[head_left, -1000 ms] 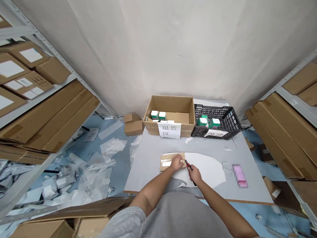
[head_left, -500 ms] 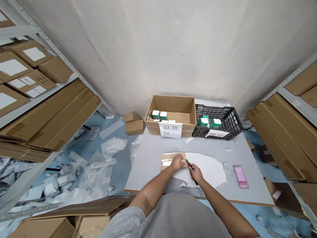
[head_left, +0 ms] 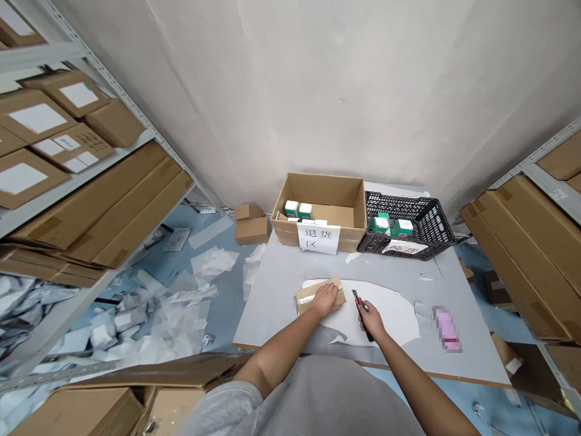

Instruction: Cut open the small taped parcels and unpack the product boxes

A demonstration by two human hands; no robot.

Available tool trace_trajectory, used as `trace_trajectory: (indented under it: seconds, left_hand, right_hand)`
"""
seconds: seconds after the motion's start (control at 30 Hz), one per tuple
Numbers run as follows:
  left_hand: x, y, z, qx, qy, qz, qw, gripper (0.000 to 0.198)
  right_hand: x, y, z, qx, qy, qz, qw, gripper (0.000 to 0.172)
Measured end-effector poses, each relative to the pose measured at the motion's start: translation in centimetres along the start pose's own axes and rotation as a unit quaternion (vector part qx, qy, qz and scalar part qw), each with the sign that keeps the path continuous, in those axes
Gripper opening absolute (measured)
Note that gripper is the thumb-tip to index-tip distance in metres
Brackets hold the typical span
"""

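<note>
My left hand (head_left: 325,300) presses down on a small cardboard parcel (head_left: 311,298) with a white label, which lies on a grey table (head_left: 272,309). In my right hand (head_left: 370,318) I grip a red-and-black box cutter (head_left: 362,312), its blade tip just right of the parcel and not touching it. Both lie over a white paper sheet (head_left: 390,315). A pink object (head_left: 447,329), pixelated and unreadable, lies to the right. At the far edge stand an open cardboard box (head_left: 284,233) holding small green-and-white cartons and a black plastic crate (head_left: 436,223) holding similar cartons.
Steel shelves (head_left: 136,103) stacked with flat cardboard boxes flank both sides. Two small cartons (head_left: 252,230) stand left of the open box. White wrapping scraps (head_left: 136,321) litter the blue floor. Paper signs hang on the box and crate.
The box cutter and my right hand have shifted right, opening a small gap from the parcel. My view has drifted slightly, and my left hand stays on the parcel.
</note>
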State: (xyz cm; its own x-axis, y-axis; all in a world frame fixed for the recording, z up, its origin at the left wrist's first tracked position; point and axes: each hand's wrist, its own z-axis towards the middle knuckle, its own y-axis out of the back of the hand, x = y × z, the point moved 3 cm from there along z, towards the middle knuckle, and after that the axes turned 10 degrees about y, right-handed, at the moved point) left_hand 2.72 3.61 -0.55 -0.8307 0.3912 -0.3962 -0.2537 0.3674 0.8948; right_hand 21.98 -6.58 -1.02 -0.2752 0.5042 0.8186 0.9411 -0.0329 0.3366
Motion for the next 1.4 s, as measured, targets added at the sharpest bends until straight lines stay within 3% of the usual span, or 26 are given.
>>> trace_trajectory:
  seconds: [0.13,0.23,0.4,0.5,0.73,0.87,1.0,1.1,1.17,1.23,1.3,1.4]
  left_hand:
    - [1.0,0.8,-1.3,-0.025,0.014,0.013,1.000,0.074]
    - [2.2,1.3,-2.2,-0.023,0.041,0.053,0.997,0.070]
    - [3.8,1.5,-3.1,-0.002,0.073,0.082,0.994,0.060]
    - [4.0,1.4,-3.3,0.022,0.053,0.079,0.995,0.055]
    - [3.4,1.0,-4.3,0.022,-0.085,0.129,0.988,0.027]
    - [3.0,1.1,-4.0,0.001,-0.097,0.134,0.986,0.029]
    - [2.5,1.2,-3.8,-0.038,-0.088,0.090,0.991,0.043]
    - [2.6,0.8,-4.0,-0.085,-0.003,0.026,0.996,0.057]
    - [3.0,0.2,-4.2,-0.148,0.135,-0.026,0.979,0.063]
    - [3.7,-0.8,-4.5,-0.204,0.302,-0.094,0.926,0.072]
    - [4.1,-2.1,-4.4,-0.207,0.424,-0.188,0.862,0.086]
    - [4.3,-3.7,-3.1,-0.165,0.470,-0.332,0.801,0.105]
  right_hand:
    - [3.1,-1.0,2.5,-0.041,0.004,-0.068,0.997,0.039]
    - [6.0,-2.6,4.3,-0.050,0.026,-0.176,0.983,0.046]
    - [9.2,-5.0,6.3,-0.010,0.065,-0.267,0.961,0.052]
    - [9.6,-5.2,6.9,-0.016,0.059,-0.293,0.954,0.056]
    - [9.3,-2.7,7.7,-0.017,0.025,-0.308,0.951,0.066]
    - [8.7,-1.6,7.5,-0.031,0.023,-0.310,0.950,0.061]
    - [7.6,-0.4,7.2,-0.057,0.001,-0.317,0.947,0.061]
    - [6.9,0.6,7.0,-0.079,0.009,-0.317,0.945,0.059]
    - [6.9,1.0,7.0,-0.098,0.064,-0.309,0.944,0.055]
    - [7.3,1.1,7.1,-0.109,0.134,-0.300,0.938,0.049]
    - [7.9,0.8,7.5,-0.112,0.171,-0.297,0.933,0.043]
    - [9.0,0.1,8.4,-0.076,0.170,-0.296,0.937,0.039]
